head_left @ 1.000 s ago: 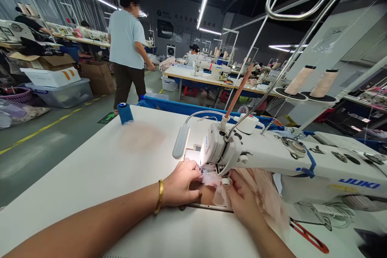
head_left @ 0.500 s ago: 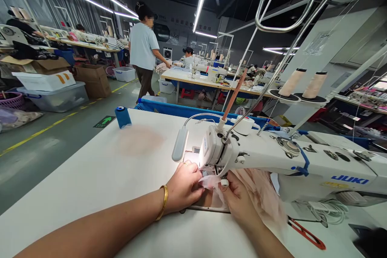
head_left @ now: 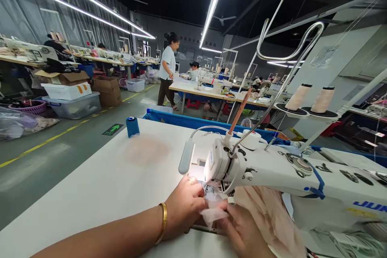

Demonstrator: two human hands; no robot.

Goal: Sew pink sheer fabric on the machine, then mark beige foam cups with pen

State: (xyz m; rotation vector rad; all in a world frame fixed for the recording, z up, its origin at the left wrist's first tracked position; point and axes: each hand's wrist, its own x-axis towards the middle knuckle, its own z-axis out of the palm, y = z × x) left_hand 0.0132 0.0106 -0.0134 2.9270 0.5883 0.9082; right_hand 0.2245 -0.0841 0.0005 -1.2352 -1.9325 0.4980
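Fabric (head_left: 211, 214), sheer and pale, gathered in front of a sewing machine (head_left: 272, 174).
Right hand (head_left: 238, 219), half-curled and blurred, seems to pinch its right edge; left hand (head_left: 188, 201), fingers curled nearly closed, holds the left. Uneven pulling could pucker so thin a layer, and a slip this close to the machine's head could hurt a fingertip. Beyond, peach cloth (head_left: 266, 211) bunched under the machine's arm might drag or snag.
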